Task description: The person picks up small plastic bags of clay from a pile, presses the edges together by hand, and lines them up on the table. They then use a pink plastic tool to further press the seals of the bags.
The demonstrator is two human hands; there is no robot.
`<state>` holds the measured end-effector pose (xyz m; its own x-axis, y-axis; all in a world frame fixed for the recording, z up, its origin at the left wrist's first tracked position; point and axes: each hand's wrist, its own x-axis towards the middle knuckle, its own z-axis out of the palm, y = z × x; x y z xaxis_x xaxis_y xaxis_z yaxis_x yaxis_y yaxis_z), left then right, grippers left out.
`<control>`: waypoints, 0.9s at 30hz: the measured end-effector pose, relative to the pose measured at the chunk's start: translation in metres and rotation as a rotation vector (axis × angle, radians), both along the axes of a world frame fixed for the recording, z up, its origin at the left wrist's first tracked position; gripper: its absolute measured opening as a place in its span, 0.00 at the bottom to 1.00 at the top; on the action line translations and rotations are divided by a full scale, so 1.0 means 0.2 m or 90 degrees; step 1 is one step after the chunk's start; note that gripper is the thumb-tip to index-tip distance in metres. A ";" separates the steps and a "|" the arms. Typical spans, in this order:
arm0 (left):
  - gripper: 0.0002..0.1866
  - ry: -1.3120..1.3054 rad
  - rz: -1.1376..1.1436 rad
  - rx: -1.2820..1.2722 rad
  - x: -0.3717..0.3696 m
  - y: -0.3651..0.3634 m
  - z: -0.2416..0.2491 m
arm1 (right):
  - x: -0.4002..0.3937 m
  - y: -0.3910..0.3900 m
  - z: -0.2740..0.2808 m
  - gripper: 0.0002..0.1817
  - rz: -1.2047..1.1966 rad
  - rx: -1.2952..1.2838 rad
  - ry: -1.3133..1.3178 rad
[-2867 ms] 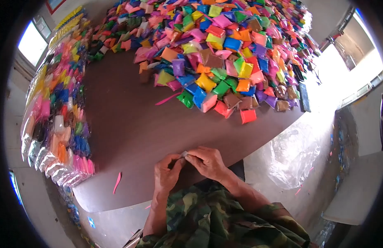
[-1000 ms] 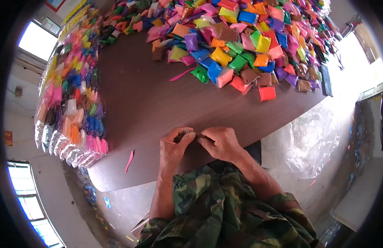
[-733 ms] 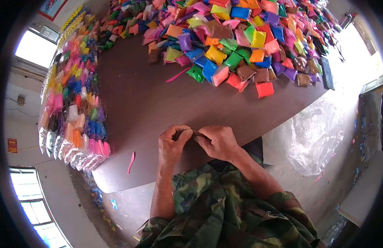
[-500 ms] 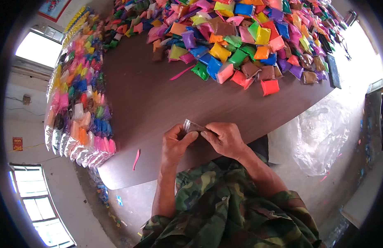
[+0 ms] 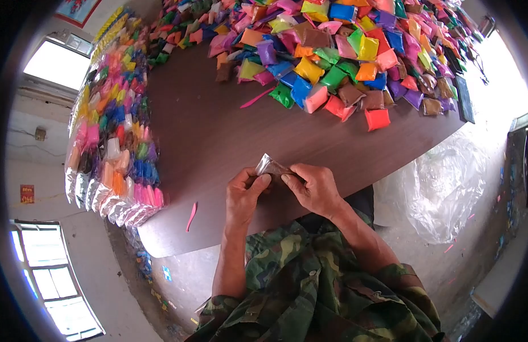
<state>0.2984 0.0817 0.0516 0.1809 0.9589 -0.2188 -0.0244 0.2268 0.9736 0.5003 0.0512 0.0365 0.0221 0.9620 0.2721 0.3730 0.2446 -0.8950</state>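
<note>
Between my two hands is a small clear plastic bag, pinched at both ends over the near edge of the table. My left hand is closed on its left side, thumb pressed on the film. My right hand grips the right end between thumb and bent forefinger. The bag's shiny open-looking corner points up and left; its lower part is hidden by my fingers. A pink plastic strip lies on the table left of my left hand.
A large heap of colourful sealed packets covers the table's far side. Long clear bags of coloured packets are stacked along the left edge. Another pink strip lies before the heap. A big clear plastic sack sits on the floor at right.
The bag's upper corner has tilted up and shows more film between my hands. Both hands keep their pinch; the whole view has shifted slightly.
</note>
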 end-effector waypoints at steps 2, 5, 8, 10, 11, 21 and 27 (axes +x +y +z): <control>0.12 0.019 -0.013 0.006 -0.02 0.00 0.00 | 0.00 0.00 -0.01 0.09 0.012 -0.013 -0.019; 0.13 0.029 -0.032 0.007 -0.05 0.02 -0.04 | -0.02 0.01 -0.02 0.10 -0.028 0.068 0.040; 0.15 0.072 -0.031 -0.005 0.01 0.01 0.02 | -0.01 0.00 -0.03 0.13 -0.003 0.031 0.021; 0.17 0.086 -0.035 -0.008 0.06 0.00 0.04 | 0.00 -0.01 -0.02 0.12 -0.007 0.019 0.033; 0.18 0.080 -0.045 -0.004 0.06 0.00 0.03 | -0.01 -0.01 -0.01 0.12 -0.010 0.013 0.039; 0.11 0.076 -0.048 0.039 0.08 -0.02 0.02 | -0.02 0.00 -0.04 0.08 -0.022 0.033 -0.004; 0.09 0.148 -0.020 0.033 0.03 0.00 -0.01 | -0.02 0.00 -0.03 0.09 0.000 0.019 -0.032</control>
